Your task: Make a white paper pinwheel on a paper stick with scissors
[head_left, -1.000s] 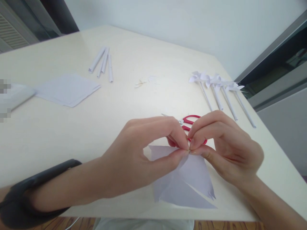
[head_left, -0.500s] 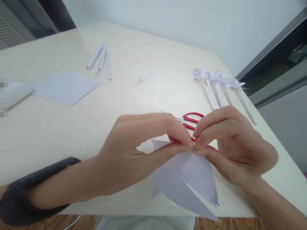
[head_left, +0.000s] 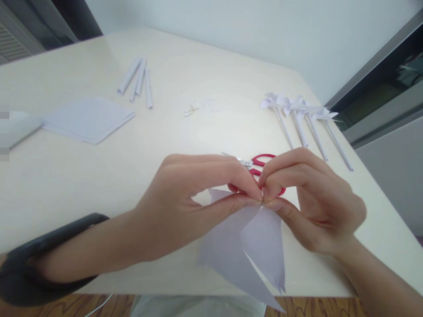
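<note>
Saw scissors only partly behind left hand and right hand. Could not make out the tiny item between them, nor the hidden top of the paper. Found white packet and black wristband cut off at left edge, pale scraps too small to identify.

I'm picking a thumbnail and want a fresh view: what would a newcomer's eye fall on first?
Probably the left hand and right hand, pinching close together at a slit white paper sheet in the near middle. Next, the red-handled scissors, vivid amid all that white, lying just beyond the hands and partly hidden by them. Then the row of white paper pinwheels toward the right edge of the table.
</note>
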`<state>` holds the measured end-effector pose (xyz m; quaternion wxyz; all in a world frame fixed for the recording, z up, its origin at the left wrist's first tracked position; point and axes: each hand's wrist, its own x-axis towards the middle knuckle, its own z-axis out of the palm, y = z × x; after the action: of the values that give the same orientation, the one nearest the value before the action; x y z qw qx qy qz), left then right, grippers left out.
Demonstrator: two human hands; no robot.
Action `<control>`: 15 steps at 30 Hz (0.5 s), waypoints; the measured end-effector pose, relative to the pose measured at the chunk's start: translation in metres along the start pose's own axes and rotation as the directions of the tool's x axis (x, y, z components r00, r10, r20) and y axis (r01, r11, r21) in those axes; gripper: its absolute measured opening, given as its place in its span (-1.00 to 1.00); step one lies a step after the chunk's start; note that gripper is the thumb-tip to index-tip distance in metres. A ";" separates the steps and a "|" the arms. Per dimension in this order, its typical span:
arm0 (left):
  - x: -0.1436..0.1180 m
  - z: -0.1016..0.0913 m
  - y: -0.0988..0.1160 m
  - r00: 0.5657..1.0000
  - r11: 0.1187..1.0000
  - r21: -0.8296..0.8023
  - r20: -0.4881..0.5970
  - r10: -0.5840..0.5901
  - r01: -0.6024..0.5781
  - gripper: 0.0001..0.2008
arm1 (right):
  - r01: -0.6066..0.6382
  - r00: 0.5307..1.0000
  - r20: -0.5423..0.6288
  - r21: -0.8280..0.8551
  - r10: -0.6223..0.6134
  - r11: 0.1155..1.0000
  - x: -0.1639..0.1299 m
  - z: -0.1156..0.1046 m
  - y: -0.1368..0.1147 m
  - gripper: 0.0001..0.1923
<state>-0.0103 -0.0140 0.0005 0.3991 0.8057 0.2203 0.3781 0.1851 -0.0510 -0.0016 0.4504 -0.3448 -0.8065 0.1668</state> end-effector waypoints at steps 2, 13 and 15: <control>0.000 0.000 -0.001 1.000 1.000 -0.001 0.005 0.003 -0.003 -0.87 | 0.001 1.000 0.006 0.011 -0.001 1.000 0.001 0.000 0.000 -0.87; 0.000 0.009 0.001 0.996 0.997 0.032 -0.058 -0.067 0.069 -0.91 | -0.080 0.997 -0.026 -0.046 0.079 0.996 -0.002 0.007 -0.002 -0.87; 0.001 0.009 0.001 0.993 0.995 -0.002 -0.056 -0.104 0.104 -0.93 | -0.096 0.995 -0.040 -0.020 0.095 0.995 -0.001 0.008 -0.003 -0.89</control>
<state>-0.0027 -0.0184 -0.0018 0.4113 0.7825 0.2733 0.3793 0.1779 -0.0532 -0.0045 0.4536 -0.3911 -0.7820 0.1726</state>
